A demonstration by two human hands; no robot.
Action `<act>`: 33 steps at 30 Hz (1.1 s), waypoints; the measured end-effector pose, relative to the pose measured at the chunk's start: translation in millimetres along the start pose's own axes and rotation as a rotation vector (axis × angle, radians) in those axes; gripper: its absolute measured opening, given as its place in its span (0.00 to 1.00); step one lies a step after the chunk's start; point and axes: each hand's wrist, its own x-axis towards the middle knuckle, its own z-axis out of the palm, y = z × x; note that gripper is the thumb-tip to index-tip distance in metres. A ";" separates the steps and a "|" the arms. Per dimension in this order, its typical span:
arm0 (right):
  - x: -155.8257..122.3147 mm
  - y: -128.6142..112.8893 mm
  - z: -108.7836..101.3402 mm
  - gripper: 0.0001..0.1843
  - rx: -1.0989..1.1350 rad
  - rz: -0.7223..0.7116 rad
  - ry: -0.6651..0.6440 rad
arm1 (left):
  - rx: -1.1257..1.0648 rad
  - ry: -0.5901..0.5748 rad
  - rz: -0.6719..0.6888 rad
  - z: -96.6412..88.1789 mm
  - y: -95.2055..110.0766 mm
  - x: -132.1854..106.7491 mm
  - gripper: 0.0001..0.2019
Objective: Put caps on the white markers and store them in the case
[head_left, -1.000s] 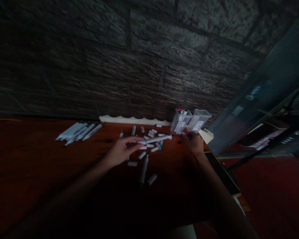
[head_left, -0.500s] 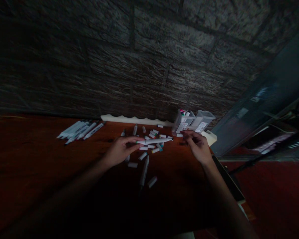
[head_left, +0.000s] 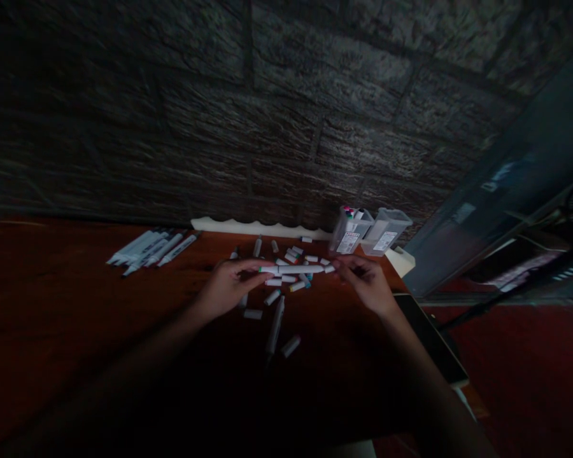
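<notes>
Between thumb and fingers my left hand (head_left: 229, 285) pinches the green-tipped end of a white marker (head_left: 298, 270), which lies level across the view. My right hand (head_left: 365, 280) is closed on a small white marker cap (head_left: 329, 269) at the marker's other end. Whether the cap touches the tip or is just short of it, I cannot tell. Below and behind the marker, several loose white caps (head_left: 272, 296) with coloured ends are scattered on the wooden table (head_left: 181, 292). An uncapped-looking marker (head_left: 275, 326) lies nearer me, beside another loose cap (head_left: 291, 346).
A pile of white markers (head_left: 150, 249) lies at the left. Two clear plastic boxes (head_left: 386, 232) stand by the stone wall (head_left: 286, 127); the left one holds a few markers. A dark flat object (head_left: 432, 340) sits along the table's right edge. The light is dim.
My right hand has moved left to the marker's far end, bringing a white cap over its dark tip or up against it. My left hand keeps its hold on the marker.
</notes>
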 end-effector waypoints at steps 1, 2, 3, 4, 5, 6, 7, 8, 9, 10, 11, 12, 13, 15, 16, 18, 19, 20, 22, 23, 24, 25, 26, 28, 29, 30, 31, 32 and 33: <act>0.3 0.3 1.1 0.14 0.021 0.018 -0.002 | -0.007 0.008 -0.001 0.1 -0.6 -0.1 0.12; 0.5 0.8 2.4 0.15 0.042 0.035 -0.006 | -0.014 0.013 0.001 0.1 -1.0 -0.2 0.12; 0.5 1.5 3.9 0.15 0.061 0.051 -0.011 | -0.019 0.014 0.004 0.0 -1.3 -0.3 0.12; 0.3 2.3 5.4 0.16 0.077 0.065 -0.018 | -0.021 0.012 0.011 -0.3 -1.4 -0.4 0.12; -0.3 3.1 7.0 0.17 0.088 0.080 -0.029 | -0.016 0.011 0.018 -0.7 -1.4 -0.4 0.12; -1.1 3.9 8.4 0.17 0.092 0.097 -0.046 | -0.005 0.011 0.025 -1.3 -1.3 -0.5 0.11; -2.0 4.7 9.8 0.18 0.085 0.116 -0.072 | 0.010 0.009 0.031 -2.0 -1.1 -0.5 0.11; -3.1 5.3 11.0 0.18 0.062 0.134 -0.106 | 0.027 0.000 0.034 -2.8 -0.7 -0.6 0.11; -4.1 5.7 12.1 0.18 0.025 0.147 -0.141 | 0.044 -0.011 0.039 -3.5 -0.2 -0.8 0.10; -5.0 6.0 13.1 0.18 -0.022 0.148 -0.168 | 0.059 -0.026 0.045 -3.9 0.7 -1.0 0.10; -5.6 6.0 13.9 0.18 -0.069 0.133 -0.179 | 0.072 -0.044 0.053 -4.1 1.8 -1.4 0.10; -6.0 6.0 14.6 0.19 -0.111 0.102 -0.172 | 0.082 -0.059 0.061 -3.9 3.3 -1.8 0.10; -6.2 6.1 15.2 0.19 -0.144 0.061 -0.149 | 0.092 -0.070 0.067 -3.3 5.1 -2.3 0.10; -6.5 6.8 16.3 0.22 -0.192 -0.008 -0.102 | 0.099 -0.090 0.072 -1.4 9.0 -3.4 0.11; -6.8 7.7 17.1 0.23 -0.222 -0.026 -0.101 | 0.096 -0.104 0.073 -0.2 10.9 -4.0 0.10; -8.4 10.4 19.8 0.24 -0.300 -0.045 -0.159 | 0.092 -0.131 0.082 2.5 13.6 -5.3 0.09; -9.8 12.0 21.7 0.25 -0.337 -0.059 -0.205 | 0.094 -0.142 0.094 3.8 14.4 -5.9 0.09; -11.4 13.4 23.9 0.24 -0.368 -0.080 -0.256 | 0.097 -0.151 0.110 5.0 14.8 -6.4 0.09; -15.0 15.1 28.7 0.22 -0.406 -0.132 -0.347 | 0.110 -0.154 0.144 6.9 15.1 -7.5 0.09; -16.6 15.2 30.9 0.21 -0.418 -0.155 -0.378 | 0.112 -0.152 0.152 7.6 15.4 -7.9 0.09; -18.0 14.8 32.7 0.19 -0.429 -0.172 -0.403 | 0.111 -0.148 0.151 8.2 16.1 -8.4 0.10; -19.0 14.1 34.1 0.18 -0.438 -0.180 -0.420 | 0.106 -0.136 0.141 8.6 17.1 -8.8 0.10; -19.7 13.0 35.1 0.17 -0.442 -0.184 -0.427 | 0.096 -0.124 0.124 8.9 18.5 -9.2 0.11; -20.2 10.5 36.0 0.16 -0.423 -0.189 -0.422 | 0.055 -0.108 0.079 9.1 22.1 -9.5 0.13; -20.2 9.2 36.2 0.16 -0.407 -0.191 -0.416 | 0.020 -0.108 0.056 8.9 24.0 -9.2 0.15; -20.2 7.8 36.5 0.15 -0.392 -0.194 -0.408 | -0.025 -0.109 0.037 8.6 25.7 -8.5 0.18; -20.5 6.6 37.0 0.15 -0.381 -0.198 -0.399 | -0.085 -0.108 0.022 8.2 26.9 -7.2 0.20; -21.1 5.3 38.0 0.15 -0.375 -0.201 -0.395 | -0.153 -0.097 0.006 7.7 27.8 -5.3 0.22; -22.0 4.0 39.6 0.14 -0.371 -0.204 -0.390 | -0.227 -0.074 -0.015 7.1 28.2 -3.1 0.22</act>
